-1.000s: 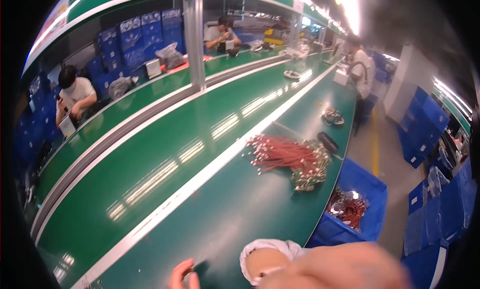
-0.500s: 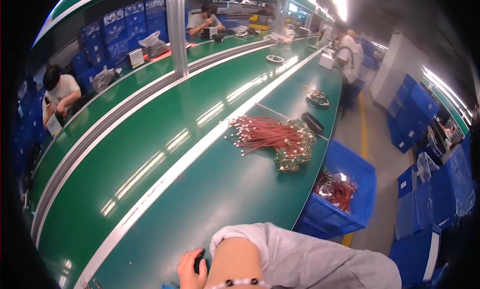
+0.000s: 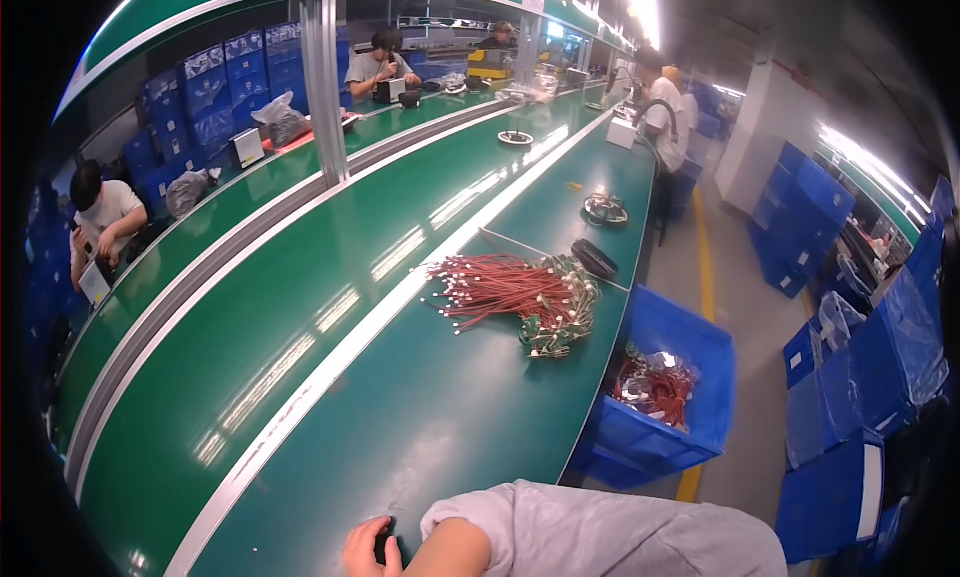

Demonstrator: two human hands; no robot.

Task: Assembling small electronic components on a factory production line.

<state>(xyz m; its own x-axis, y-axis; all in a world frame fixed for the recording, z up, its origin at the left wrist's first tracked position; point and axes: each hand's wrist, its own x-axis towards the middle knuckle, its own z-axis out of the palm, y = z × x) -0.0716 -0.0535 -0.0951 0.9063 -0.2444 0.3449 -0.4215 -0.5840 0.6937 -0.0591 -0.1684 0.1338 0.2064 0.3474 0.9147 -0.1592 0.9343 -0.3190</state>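
Note:
At the lower edge my left hand (image 3: 368, 551) is partly in view, its fingers and thumb curled round a small black object (image 3: 385, 539) on the green bench top (image 3: 420, 427). What kind of object it is I cannot make out. My right arm, in a pale grey sleeve (image 3: 610, 532), reaches in from the lower right; its forearm bends down out of the picture, so my right hand is hidden below the edge. Farther up the bench lies a heap of red wires (image 3: 500, 282) with white connectors, green pieces bunched at its right end.
Beside the bench a blue bin (image 3: 715, 377) holds more red wires. Past the heap are a black oblong object (image 3: 595, 258) and a coil of cable (image 3: 605, 210). A green belt (image 3: 330, 367) runs alongside on the left. People sit across it; others stand farther along.
My view has shifted, so the bench, wire heap and bin appear farther left and lower. The bracelet on my right forearm has gone out of the picture. My left hand stays near the black object.

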